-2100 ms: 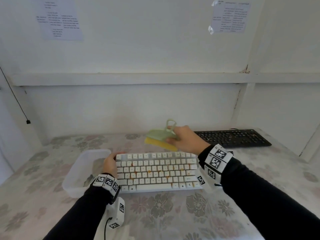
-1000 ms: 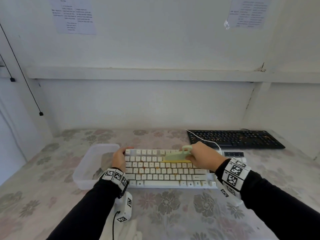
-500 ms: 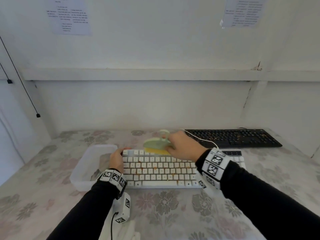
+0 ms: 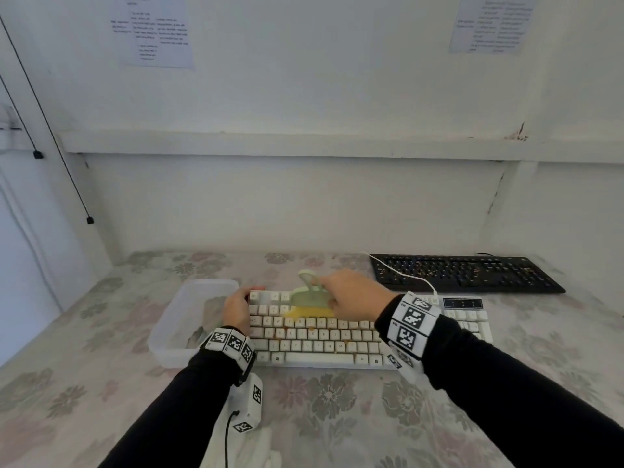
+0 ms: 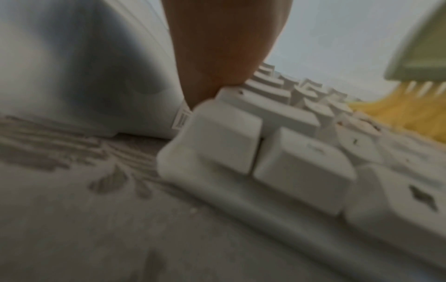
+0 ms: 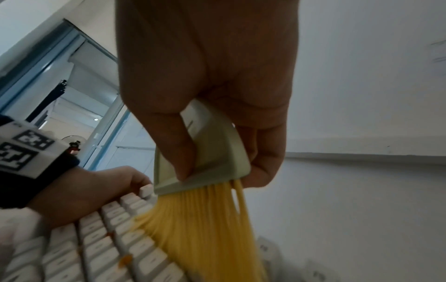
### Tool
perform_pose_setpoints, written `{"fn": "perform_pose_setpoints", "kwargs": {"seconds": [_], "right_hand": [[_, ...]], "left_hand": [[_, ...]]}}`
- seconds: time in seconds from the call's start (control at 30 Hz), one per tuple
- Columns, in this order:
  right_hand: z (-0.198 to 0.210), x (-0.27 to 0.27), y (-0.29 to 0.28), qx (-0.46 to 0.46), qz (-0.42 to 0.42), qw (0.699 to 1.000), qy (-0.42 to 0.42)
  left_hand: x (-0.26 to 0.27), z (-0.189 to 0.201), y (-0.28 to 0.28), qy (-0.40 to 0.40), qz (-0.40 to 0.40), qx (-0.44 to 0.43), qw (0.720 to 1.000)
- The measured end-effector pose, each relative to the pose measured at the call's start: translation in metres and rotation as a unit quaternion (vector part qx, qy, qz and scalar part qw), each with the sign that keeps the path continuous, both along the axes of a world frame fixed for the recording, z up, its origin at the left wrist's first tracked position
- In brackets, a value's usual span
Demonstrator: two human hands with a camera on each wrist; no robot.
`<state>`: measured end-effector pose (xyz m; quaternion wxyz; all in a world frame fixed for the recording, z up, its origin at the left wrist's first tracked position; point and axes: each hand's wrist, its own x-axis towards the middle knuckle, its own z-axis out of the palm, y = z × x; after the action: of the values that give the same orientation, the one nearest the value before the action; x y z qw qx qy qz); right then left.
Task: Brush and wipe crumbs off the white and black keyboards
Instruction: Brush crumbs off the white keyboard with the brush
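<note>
The white keyboard (image 4: 320, 346) lies in front of me with orange crumbs (image 4: 312, 329) among its middle keys. My right hand (image 4: 329, 295) grips a pale green brush (image 4: 309, 297) and its yellow bristles (image 6: 205, 219) press on the upper-left key rows. The right wrist view shows my thumb and fingers pinching the brush head (image 6: 212, 152). My left hand (image 4: 248, 295) holds the left end of the keyboard (image 5: 289, 162), with a finger (image 5: 224, 47) on its corner. The black keyboard (image 4: 466, 273), also speckled with crumbs, lies at the back right.
A clear plastic container (image 4: 189, 319) stands against the white keyboard's left end, with dark bits inside. The white keyboard's cable (image 4: 405, 275) crosses the black keyboard's left end. A flowered cloth (image 4: 337, 407) covers the table, and a white wall stands close behind.
The brush went from the middle keys up to the keyboard's far edge, then came down on the upper-left rows. My left hand has stayed on the keyboard's left end.
</note>
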<state>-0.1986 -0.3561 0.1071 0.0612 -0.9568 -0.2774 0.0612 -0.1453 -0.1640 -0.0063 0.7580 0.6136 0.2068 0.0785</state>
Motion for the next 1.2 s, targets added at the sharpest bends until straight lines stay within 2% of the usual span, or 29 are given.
{"fn": "perform_pose_setpoints", "kwargs": {"seconds": [0.17, 0.23, 0.33, 0.47, 0.67, 0.77, 0.9, 1.0, 1.2], "right_hand": [[0.018, -0.002, -0.007, 0.028, -0.015, 0.999, -0.024], [0.016, -0.002, 0.002, 0.061, -0.01, 0.997, -0.043], [0.002, -0.002, 0.022, 0.099, 0.003, 0.995, -0.016], [-0.012, -0.007, 0.032, 0.079, 0.01, 0.997, -0.002], [-0.002, -0.006, 0.005, 0.015, -0.032, 0.999, 0.014], [0.007, -0.007, -0.001, 0.011, -0.025, 1.0, -0.006], [0.011, -0.006, 0.008, 0.05, 0.011, 0.997, -0.051], [0.0, -0.008, 0.02, 0.063, 0.021, 0.997, -0.029], [-0.003, -0.011, 0.013, 0.021, 0.0, 1.0, -0.01]], "left_hand": [[-0.002, 0.0, 0.0, 0.002, -0.001, -0.006, 1.0], [-0.003, 0.002, 0.0, 0.003, -0.004, -0.002, 1.0], [-0.003, 0.002, 0.0, -0.007, 0.0, 0.013, 1.0], [0.003, -0.004, 0.004, 0.004, -0.004, 0.0, 1.0], [0.004, -0.006, 0.003, 0.017, -0.014, -0.028, 0.999], [0.005, -0.006, 0.003, 0.011, -0.01, -0.022, 1.0], [0.007, -0.009, 0.003, -0.004, -0.012, -0.016, 1.0], [0.008, -0.009, 0.002, -0.015, -0.007, -0.008, 1.0], [0.008, -0.01, 0.004, 0.001, -0.018, -0.026, 1.0]]}}
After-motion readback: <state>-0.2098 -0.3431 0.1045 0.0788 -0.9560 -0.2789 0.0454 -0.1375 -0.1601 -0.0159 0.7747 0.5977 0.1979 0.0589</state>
